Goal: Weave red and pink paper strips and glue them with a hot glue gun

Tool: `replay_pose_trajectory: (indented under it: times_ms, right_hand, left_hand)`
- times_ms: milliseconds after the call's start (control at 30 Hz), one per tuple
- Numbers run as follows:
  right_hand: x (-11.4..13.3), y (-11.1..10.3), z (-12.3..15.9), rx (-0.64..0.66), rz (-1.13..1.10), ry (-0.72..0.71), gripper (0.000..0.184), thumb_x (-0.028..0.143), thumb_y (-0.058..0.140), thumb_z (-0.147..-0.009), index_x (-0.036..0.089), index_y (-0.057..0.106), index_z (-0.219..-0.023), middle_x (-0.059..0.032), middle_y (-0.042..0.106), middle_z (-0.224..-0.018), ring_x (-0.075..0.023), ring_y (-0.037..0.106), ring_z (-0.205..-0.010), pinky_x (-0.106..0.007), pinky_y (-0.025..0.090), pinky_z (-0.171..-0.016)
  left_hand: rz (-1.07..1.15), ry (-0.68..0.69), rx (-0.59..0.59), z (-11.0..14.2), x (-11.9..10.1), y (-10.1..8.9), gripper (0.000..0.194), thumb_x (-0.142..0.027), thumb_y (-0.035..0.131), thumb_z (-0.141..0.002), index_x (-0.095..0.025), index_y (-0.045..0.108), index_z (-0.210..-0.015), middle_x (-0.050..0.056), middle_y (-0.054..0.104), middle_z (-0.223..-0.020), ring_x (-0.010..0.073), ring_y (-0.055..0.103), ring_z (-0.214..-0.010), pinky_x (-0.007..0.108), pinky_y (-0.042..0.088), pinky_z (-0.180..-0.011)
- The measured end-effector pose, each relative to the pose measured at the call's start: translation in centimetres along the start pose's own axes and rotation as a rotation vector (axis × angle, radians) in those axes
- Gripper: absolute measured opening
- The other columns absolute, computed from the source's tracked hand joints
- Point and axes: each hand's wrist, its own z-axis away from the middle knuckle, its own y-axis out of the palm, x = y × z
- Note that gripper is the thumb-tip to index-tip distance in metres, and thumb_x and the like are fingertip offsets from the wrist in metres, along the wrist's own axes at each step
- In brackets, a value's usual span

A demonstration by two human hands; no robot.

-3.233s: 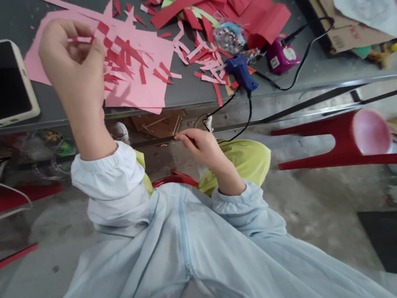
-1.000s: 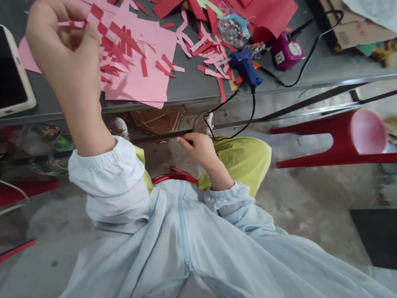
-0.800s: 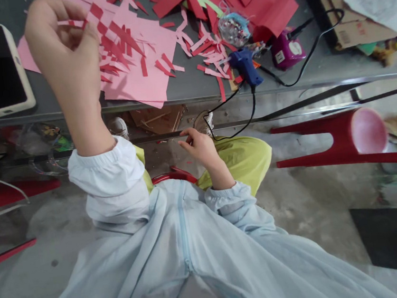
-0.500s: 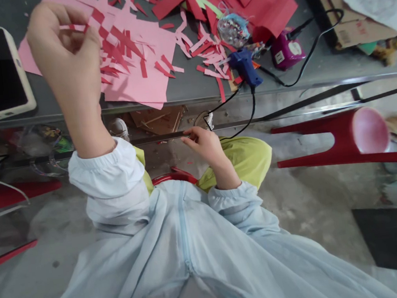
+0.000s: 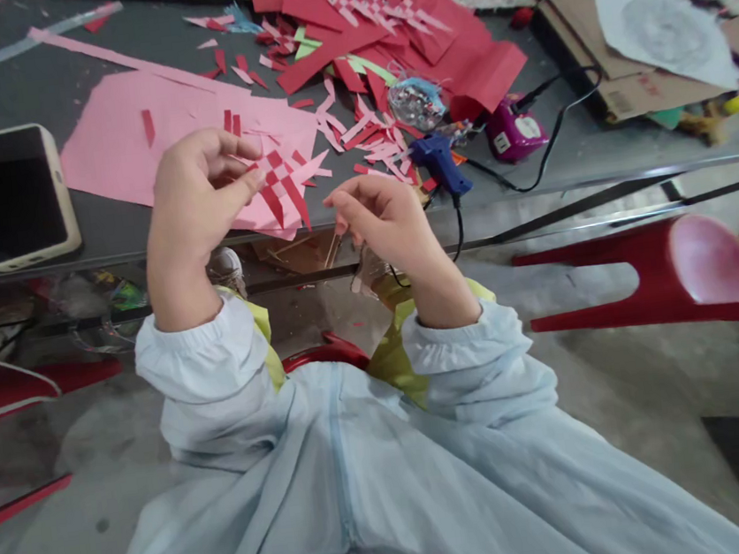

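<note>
My left hand (image 5: 199, 190) is over the table's front part, thumb and fingertips pinching a small woven paper piece (image 5: 278, 177). This piece has a red-and-pink check with loose pointed strip ends spreading to the right and down. Just right of it, my right hand (image 5: 386, 217) is closed in a pinch at the table edge. Two thin, pale lines run down below its fingertips; what they belong to cannot be made out. Under the left hand lie pink paper sheets (image 5: 106, 138) with short red strips on them.
A phone (image 5: 19, 197) lies at the left. Right of my hands are a blue glue gun (image 5: 442, 162), a purple box (image 5: 514, 131) with a black cord, and paper scraps (image 5: 385, 146). Red sheets (image 5: 477, 51) lie behind, cardboard (image 5: 581, 22) at the far right. A red stool (image 5: 649, 272) stands below.
My left hand has come down and right with the woven paper piece. My right hand has risen from above my lap to the table edge, near it. The view has shifted, showing more tabletop.
</note>
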Motion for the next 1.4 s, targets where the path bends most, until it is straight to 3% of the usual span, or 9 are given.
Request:
replay_pose_trajectory:
  times_ms: [167, 333, 467, 567, 667, 900, 1100, 1300, 1400]
  right_hand:
    - [0.4, 0.4, -2.4, 0.142, -0.113, -0.013, 0.054, 0.073, 0.062, -0.08, 0.019, 0.065, -0.079, 0.0033, 0.06, -0.062, -0.0049, 0.05, -0.05, -0.018, 0.04, -0.044]
    - [-1.1, 1.0, -4.5, 0.038, -0.148, -0.147, 0.034, 0.052, 0.075, -0.081, 0.019, 0.069, -0.08, 0.0014, 0.066, -0.072, -0.0096, 0.062, -0.063, -0.026, 0.054, -0.059]
    - [-2.2, 0.6, -5.1, -0.098, 0.03, -0.407, 0.022, 0.042, 0.072, -0.087, 0.021, 0.074, -0.083, -0.0026, 0.07, -0.082, -0.015, 0.067, -0.077, -0.034, 0.058, -0.072]
    - [-2.6, 0.1, -5.0, -0.172, 0.297, -0.629, 0.027, 0.043, 0.061, -0.095, 0.024, 0.076, -0.083, -0.0033, 0.07, -0.081, -0.0158, 0.065, -0.077, -0.037, 0.056, -0.075]
    - [-3.1, -0.3, -4.7, -0.196, 0.416, -0.78, 0.037, 0.044, 0.048, -0.101, 0.026, 0.076, -0.086, -0.003, 0.07, -0.08, -0.0153, 0.062, -0.073, -0.037, 0.054, -0.072]
    - [-4.1, -0.7, -3.9, -0.253, 0.41, -0.894, 0.023, 0.035, 0.055, -0.099, 0.029, 0.076, -0.094, -0.0027, 0.072, -0.083, -0.0157, 0.062, -0.073, -0.034, 0.053, -0.069]
    - [-3.7, -0.8, -3.6, -0.266, 0.411, -1.072, 0.017, 0.029, 0.06, -0.096, 0.031, 0.076, -0.094, -0.0011, 0.072, -0.08, -0.0134, 0.063, -0.069, -0.028, 0.051, -0.062]
    - [-3.4, -0.7, -3.5, -0.105, 0.55, -0.879, 0.032, 0.042, 0.052, -0.099, 0.031, 0.079, -0.086, -0.0025, 0.068, -0.07, -0.0138, 0.059, -0.061, -0.029, 0.048, -0.056]
    - [-3.3, -0.6, -3.5, -0.17, 0.618, -0.945, 0.029, 0.038, 0.055, -0.097, 0.031, 0.078, -0.081, -0.0013, 0.068, -0.066, -0.0128, 0.056, -0.057, -0.029, 0.045, -0.052]
  left_hand:
    - [0.034, -0.058, 0.05, 0.3, -0.5, 0.6, 0.018, -0.024, 0.085, -0.075, -0.022, 0.068, -0.082, -0.003, 0.066, -0.07, 0.0115, 0.06, -0.069, 0.026, 0.05, -0.067]
    - [0.02, -0.074, -0.001, 0.4, -0.5, 1.5, 0.018, -0.03, 0.083, -0.077, -0.021, 0.07, -0.085, -0.001, 0.07, -0.077, 0.0117, 0.064, -0.069, 0.023, 0.051, -0.062]
    - [0.088, -0.055, -0.074, 0.4, -0.3, 2.1, 0.026, -0.045, 0.066, -0.092, -0.021, 0.07, -0.083, 0.001, 0.07, -0.075, 0.0094, 0.061, -0.059, 0.022, 0.048, -0.056]
    - [0.101, -0.218, -0.022, 0.4, -0.4, 2.4, 0.047, -0.062, 0.057, -0.093, -0.02, 0.067, -0.074, 0.002, 0.066, -0.063, 0.0093, 0.058, -0.051, 0.022, 0.046, -0.052]
    - [0.133, -0.331, 0.038, 0.5, -0.6, 2.7, 0.051, -0.067, 0.061, -0.089, -0.018, 0.066, -0.076, 0.002, 0.065, -0.063, 0.0095, 0.059, -0.05, 0.021, 0.045, -0.05]
    - [0.093, -0.289, 0.112, 0.6, -0.8, 3.1, 0.045, -0.061, 0.067, -0.087, -0.019, 0.066, -0.073, -0.004, 0.049, -0.054, 0.0073, 0.047, -0.046, 0.02, 0.044, -0.048]
    - [0.124, -0.208, 0.148, 0.6, -1.0, 3.2, 0.029, -0.039, 0.083, -0.075, -0.018, 0.065, -0.07, -0.003, 0.057, -0.064, 0.0066, 0.051, -0.054, 0.017, 0.043, -0.049]
    - [0.188, -0.203, 0.083, 0.5, -0.8, 3.6, 0.021, -0.027, 0.079, -0.075, -0.019, 0.061, -0.066, -0.005, 0.053, -0.06, 0.0061, 0.047, -0.051, 0.019, 0.04, -0.047]
    - [0.24, -0.207, 0.046, 0.2, -0.6, 3.6, 0.019, -0.023, 0.077, -0.074, -0.02, 0.061, -0.064, -0.005, 0.052, -0.06, 0.0057, 0.044, -0.051, 0.02, 0.039, -0.047]
